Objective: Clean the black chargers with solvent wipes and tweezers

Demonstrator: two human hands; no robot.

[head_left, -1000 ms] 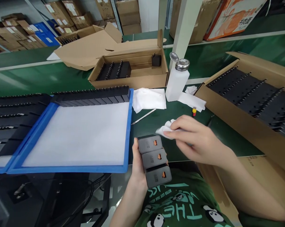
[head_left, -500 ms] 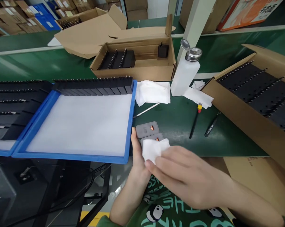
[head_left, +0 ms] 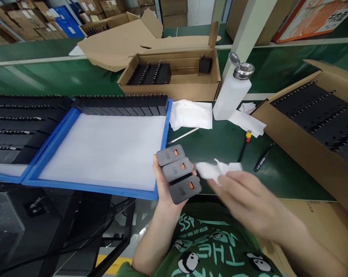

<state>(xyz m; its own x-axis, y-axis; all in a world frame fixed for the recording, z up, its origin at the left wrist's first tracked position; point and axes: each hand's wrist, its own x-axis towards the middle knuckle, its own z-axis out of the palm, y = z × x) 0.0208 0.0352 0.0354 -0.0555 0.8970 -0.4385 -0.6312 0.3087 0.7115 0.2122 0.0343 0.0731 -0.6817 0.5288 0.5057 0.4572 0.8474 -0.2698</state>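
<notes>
My left hand [head_left: 161, 184] is wrapped round three dark grey USB chargers [head_left: 177, 169] set side by side, each showing an orange port on its upward face. Just right of them, my right hand [head_left: 246, 196] pinches a crumpled white wipe [head_left: 217, 169], apart from the chargers and slightly blurred. Beyond the left hand lies a blue-rimmed tray [head_left: 161, 142] with a white lining. A row of black chargers [head_left: 122, 105] stands along its far edge.
Another blue tray [head_left: 6, 177], full of black units, adjoins at left. Behind are an open carton [head_left: 174, 91], a stack of white wipes [head_left: 190, 114] and a white pump bottle [head_left: 233, 96]. Tweezers [head_left: 263, 158], a black-handled tool [head_left: 243, 149] and a large carton [head_left: 301, 142] are right.
My right hand has moved right with the wipe, off the chargers, uncovering all three. The view has shifted a little.
</notes>
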